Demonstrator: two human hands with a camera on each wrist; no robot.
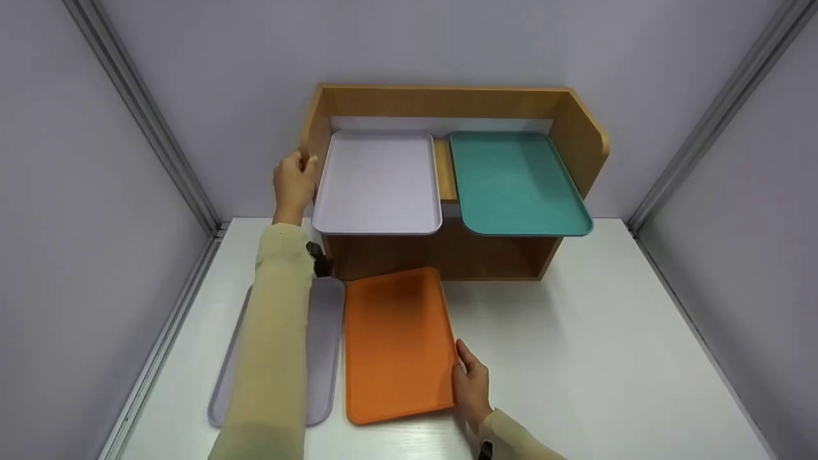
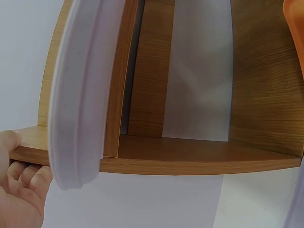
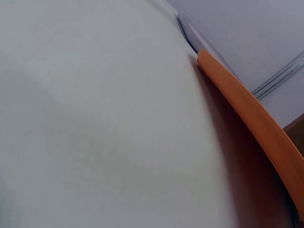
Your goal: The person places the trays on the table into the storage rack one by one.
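Observation:
A wooden shelf [image 1: 447, 102] stands at the back of the white table [image 1: 607, 358]. On its top lie a pale lilac tray [image 1: 378, 182] on the left and a teal tray [image 1: 514, 182] on the right. My left hand [image 1: 294, 179] grips the front edge of the shelf's left side panel [image 2: 142, 164], thumb on one face and fingers [image 2: 26, 183] on the other, beside the lilac tray's rim [image 2: 80, 95]. An orange tray [image 1: 396, 345] lies on the table before the shelf. My right hand [image 1: 471, 380] holds its right edge; only that tray's rim [image 3: 251, 118] shows in the right wrist view.
A grey tray [image 1: 323, 345] lies left of the orange one, partly under my left sleeve [image 1: 271, 345]. The shelf has an open bay [image 1: 441, 255] below its top. Grey walls with metal rails [image 1: 147, 128] close in the table on three sides.

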